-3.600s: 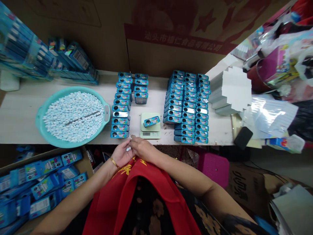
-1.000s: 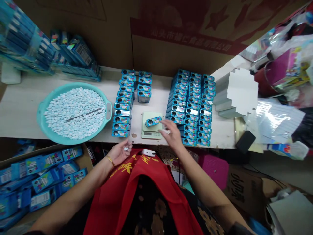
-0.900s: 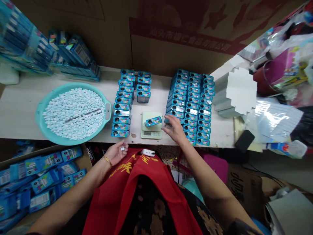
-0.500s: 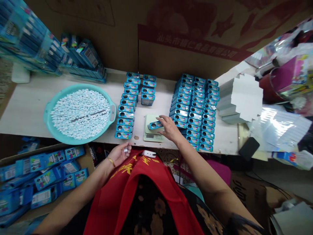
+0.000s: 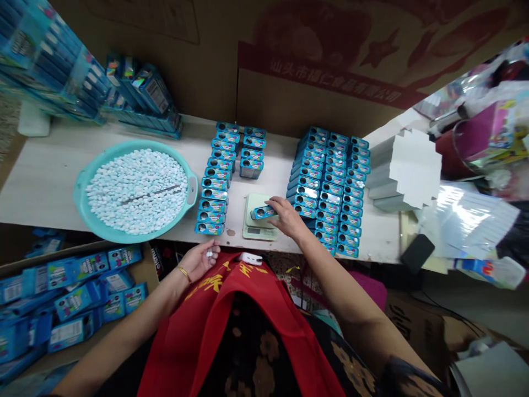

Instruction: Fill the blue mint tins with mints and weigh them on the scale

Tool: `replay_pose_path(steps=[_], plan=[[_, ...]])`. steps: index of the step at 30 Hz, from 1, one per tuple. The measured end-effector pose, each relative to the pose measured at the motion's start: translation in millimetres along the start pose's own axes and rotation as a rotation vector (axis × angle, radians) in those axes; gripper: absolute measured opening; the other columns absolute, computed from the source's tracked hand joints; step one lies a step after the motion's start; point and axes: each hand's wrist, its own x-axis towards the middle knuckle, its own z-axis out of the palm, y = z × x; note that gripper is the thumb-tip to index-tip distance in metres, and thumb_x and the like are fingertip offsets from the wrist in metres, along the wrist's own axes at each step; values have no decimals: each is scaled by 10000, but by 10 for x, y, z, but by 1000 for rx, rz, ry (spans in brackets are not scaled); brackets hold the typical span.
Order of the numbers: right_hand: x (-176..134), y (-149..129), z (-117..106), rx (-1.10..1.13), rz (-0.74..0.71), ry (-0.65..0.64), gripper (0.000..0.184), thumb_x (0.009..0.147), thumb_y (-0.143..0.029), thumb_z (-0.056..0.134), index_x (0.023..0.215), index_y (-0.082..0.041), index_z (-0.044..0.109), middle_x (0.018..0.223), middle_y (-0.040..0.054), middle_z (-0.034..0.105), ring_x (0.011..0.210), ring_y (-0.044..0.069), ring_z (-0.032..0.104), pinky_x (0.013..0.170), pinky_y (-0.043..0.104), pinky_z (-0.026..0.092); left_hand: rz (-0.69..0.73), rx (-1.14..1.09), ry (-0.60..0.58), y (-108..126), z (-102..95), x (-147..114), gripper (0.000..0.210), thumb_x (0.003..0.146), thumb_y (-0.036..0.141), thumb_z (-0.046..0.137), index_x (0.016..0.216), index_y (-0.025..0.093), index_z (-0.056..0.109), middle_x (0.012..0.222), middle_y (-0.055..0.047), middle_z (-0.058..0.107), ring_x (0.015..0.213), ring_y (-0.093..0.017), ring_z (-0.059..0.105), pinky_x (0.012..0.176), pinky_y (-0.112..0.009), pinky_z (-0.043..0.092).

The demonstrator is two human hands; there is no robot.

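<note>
My right hand (image 5: 284,216) grips the near-right end of a small blue tin (image 5: 263,212) with a dark round opening on its top. That tin is over the pan of a pale green kitchen scale (image 5: 261,231); whether it rests on the pan I cannot tell. My left hand (image 5: 202,259) is turned palm up at the table's front edge, fingers curled around a few small white candies (image 5: 209,254). Left of the scale stands a column of upright blue tins (image 5: 213,194), with a shorter column behind. A turquoise basin (image 5: 192,190) of pale candies and a dark stick is farther left.
Dense rows of blue tins (image 5: 330,187) stand close on the right, beside stacked white card pieces (image 5: 415,171). A large cardboard box (image 5: 289,94) walls off the back. Below left, an open carton holds blue packets (image 5: 78,298). A dark phone-like object (image 5: 417,252) lies far right.
My left hand has shifted slightly left and its fingers look a little more open around the candies. The right hand stays on the tin at the scale. The view has moved slightly.
</note>
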Motion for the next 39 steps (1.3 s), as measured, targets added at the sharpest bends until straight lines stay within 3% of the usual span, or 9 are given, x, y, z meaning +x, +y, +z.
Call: replay_pose_path(steps=[3,8,14,18,22,25,30,35,39], plan=[[49,-12,-3,45,-22,49,351,754,-196,541,1102,-203,505,1046,68,539,956,209,473,842,360,397,0,0,2,4,6,-22,107,772,168,528,823,92,583,627,-27,561,483,-59,491,408,-157,378],[534,-117,13,29,63,251,382,762,-220,528,1140,-197,480,1062,78,531,956,217,465,815,351,409,30,-17,18,21,4,-76,97,765,173,538,810,98,580,646,-26,560,481,-51,485,417,-157,375],[1145,-211,171,-85,205,246,401,766,-188,506,1165,-203,480,1122,89,496,979,226,448,767,337,438,67,90,-1,-57,188,-32,135,727,196,587,830,109,583,602,2,508,454,-44,443,394,-149,313],[685,-31,66,-99,162,366,333,801,-214,479,1131,-194,515,1112,83,501,1009,215,438,849,349,403,55,251,-59,-136,495,206,247,742,205,555,978,132,543,523,45,442,393,-45,359,360,-152,219],[-222,204,-143,-153,230,433,242,827,-239,446,1024,-183,574,1041,86,521,982,212,452,858,369,379,246,510,149,-174,760,642,329,773,248,499,1086,147,489,505,59,441,391,-77,375,380,-178,240],[-633,323,-158,-258,307,346,221,807,-248,488,1002,-210,584,1026,82,519,939,221,449,800,372,387,341,623,214,-152,865,970,263,759,201,501,1018,163,535,630,0,562,572,-127,518,477,-196,333],[-605,493,12,-424,351,268,219,787,-235,520,997,-243,579,1060,91,509,899,235,429,721,358,372,433,738,227,-119,935,1221,182,708,92,502,831,192,591,905,-64,633,953,-185,517,687,-209,369],[-612,488,-30,-444,270,255,188,818,-163,439,882,-236,599,1150,79,483,974,247,410,751,377,349,425,777,197,-182,1000,1230,137,687,112,531,751,211,601,863,-71,648,956,-212,525,699,-228,369],[-765,219,-242,-392,219,290,220,797,-106,423,885,-219,590,1197,83,457,1035,250,390,851,409,315,444,730,203,-174,1010,1204,151,647,84,565,717,212,604,782,-66,640,916,-215,534,679,-230,365]])
